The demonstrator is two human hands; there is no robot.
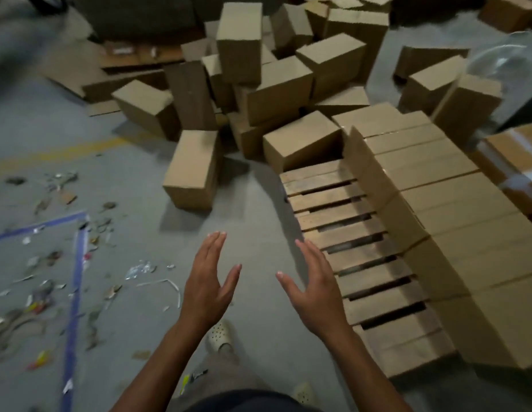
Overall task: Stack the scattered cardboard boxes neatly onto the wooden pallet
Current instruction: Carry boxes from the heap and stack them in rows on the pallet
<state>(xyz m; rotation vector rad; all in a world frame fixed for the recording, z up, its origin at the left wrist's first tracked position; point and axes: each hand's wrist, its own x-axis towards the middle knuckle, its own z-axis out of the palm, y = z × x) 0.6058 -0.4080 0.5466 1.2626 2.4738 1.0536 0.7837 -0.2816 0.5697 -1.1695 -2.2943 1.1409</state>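
Cardboard box [193, 171] lies beyond both hands' fingers [215, 242].

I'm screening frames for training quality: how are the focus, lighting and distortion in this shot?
Head view: top-left corner smeared by blur; left hand, right hand and wooden pallet fairly sharp; dim light, a soft shadow in front of the nearest loose box; glare on the clear plastic, upper right; wide-angle stretch on the stacked row.
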